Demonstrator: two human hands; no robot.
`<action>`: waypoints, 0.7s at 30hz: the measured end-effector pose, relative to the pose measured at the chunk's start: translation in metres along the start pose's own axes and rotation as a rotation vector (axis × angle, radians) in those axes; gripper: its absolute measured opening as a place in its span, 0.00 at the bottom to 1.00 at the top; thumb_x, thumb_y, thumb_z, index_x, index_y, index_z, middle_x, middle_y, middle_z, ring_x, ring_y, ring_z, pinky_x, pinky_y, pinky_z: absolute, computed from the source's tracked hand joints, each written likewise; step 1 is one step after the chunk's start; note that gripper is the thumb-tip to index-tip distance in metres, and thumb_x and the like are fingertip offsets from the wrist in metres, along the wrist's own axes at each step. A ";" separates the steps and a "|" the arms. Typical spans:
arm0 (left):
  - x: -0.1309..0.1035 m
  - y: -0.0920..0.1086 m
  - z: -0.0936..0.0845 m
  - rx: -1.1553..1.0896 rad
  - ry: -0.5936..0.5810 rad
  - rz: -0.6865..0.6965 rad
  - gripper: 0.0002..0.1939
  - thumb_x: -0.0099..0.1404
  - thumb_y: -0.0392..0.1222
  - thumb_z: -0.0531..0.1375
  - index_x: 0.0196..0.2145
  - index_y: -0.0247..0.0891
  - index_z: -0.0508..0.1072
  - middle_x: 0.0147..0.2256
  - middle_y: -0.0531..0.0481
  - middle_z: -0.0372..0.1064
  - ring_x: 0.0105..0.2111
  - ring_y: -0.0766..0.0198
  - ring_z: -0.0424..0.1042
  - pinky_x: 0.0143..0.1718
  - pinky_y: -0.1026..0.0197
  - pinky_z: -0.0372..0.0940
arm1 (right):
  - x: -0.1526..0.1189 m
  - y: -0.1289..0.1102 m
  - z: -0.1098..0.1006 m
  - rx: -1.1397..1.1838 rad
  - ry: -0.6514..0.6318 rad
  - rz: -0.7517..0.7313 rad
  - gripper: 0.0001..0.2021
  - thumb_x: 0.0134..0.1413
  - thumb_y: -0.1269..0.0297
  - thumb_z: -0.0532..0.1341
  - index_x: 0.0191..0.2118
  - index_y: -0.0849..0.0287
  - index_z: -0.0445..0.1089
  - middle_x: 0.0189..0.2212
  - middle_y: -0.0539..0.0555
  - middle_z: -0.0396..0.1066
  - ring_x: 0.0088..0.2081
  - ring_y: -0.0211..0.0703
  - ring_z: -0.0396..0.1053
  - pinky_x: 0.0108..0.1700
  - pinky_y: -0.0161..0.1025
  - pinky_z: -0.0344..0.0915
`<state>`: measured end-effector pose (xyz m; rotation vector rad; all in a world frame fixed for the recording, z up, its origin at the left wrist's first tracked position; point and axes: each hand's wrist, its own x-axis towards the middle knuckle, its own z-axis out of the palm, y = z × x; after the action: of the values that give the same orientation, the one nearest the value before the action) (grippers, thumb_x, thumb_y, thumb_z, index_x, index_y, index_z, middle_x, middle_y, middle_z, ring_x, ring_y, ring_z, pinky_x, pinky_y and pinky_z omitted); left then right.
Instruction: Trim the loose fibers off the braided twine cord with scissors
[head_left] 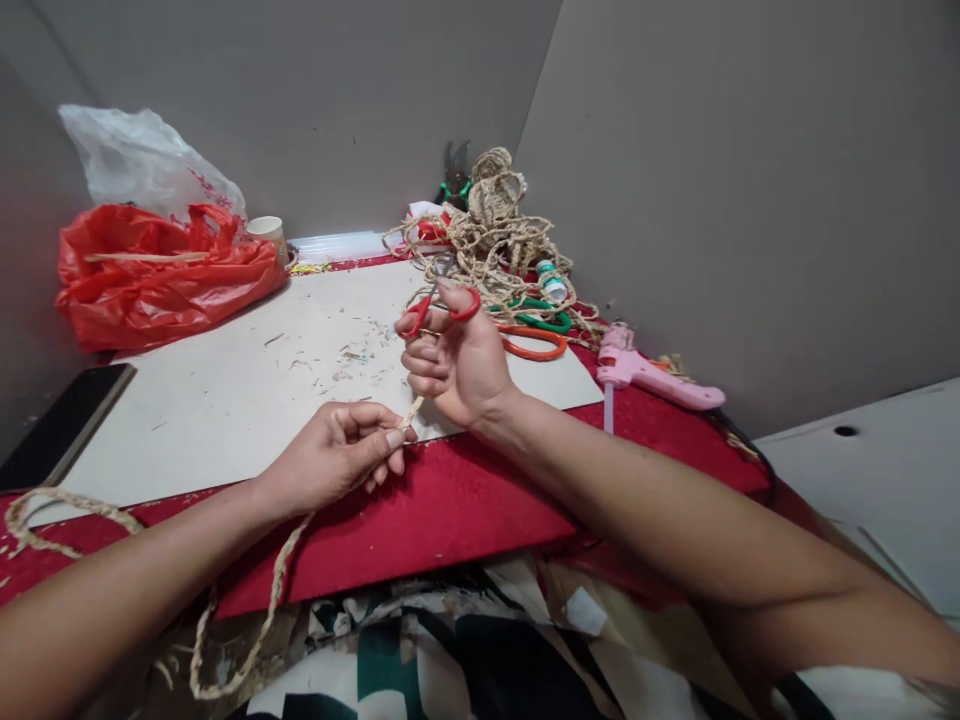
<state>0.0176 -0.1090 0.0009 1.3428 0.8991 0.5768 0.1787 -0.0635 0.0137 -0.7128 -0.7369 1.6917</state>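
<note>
Beige rope (280, 575) partly behind left fingers (370, 414)

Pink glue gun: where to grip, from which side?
By the handle, probably from the near right: it juts rightward, away from the rope pile, while the glue stick pokes nearward from the body. The right hand holds red scissors, so those likely need setting down first.

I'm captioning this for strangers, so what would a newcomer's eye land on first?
Probably the bright red plastic bag at the back left. Next, near the middle, the red-handled scissors in the right hand and the braided cord pinched in the left hand. Behind them, a tangled heap of cord stands out.
</note>
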 end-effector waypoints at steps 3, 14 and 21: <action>0.001 -0.003 -0.006 -0.098 0.019 -0.015 0.10 0.61 0.44 0.61 0.31 0.33 0.73 0.22 0.53 0.69 0.16 0.75 0.62 0.18 0.71 0.56 | 0.003 -0.005 -0.005 -0.175 -0.043 0.054 0.24 0.47 0.39 0.59 0.32 0.59 0.68 0.17 0.47 0.65 0.14 0.31 0.57 0.15 0.29 0.54; 0.010 0.008 -0.035 -0.391 0.263 -0.046 0.05 0.57 0.35 0.62 0.33 0.32 0.74 0.19 0.56 0.66 0.14 0.76 0.59 0.16 0.71 0.55 | 0.010 -0.040 -0.035 -0.419 -0.157 0.091 0.18 0.41 0.47 0.64 0.29 0.58 0.65 0.22 0.50 0.69 0.22 0.38 0.67 0.22 0.34 0.62; 0.009 0.006 -0.041 -0.434 0.245 0.011 0.05 0.56 0.35 0.62 0.33 0.33 0.75 0.19 0.55 0.67 0.15 0.76 0.60 0.16 0.72 0.54 | 0.003 -0.060 -0.034 -0.585 0.049 -0.218 0.22 0.58 0.45 0.44 0.31 0.55 0.67 0.15 0.39 0.36 0.16 0.30 0.36 0.22 0.34 0.43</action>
<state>-0.0102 -0.0771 0.0050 0.8968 0.8999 0.9024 0.2403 -0.0446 0.0390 -1.0271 -1.2479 1.2560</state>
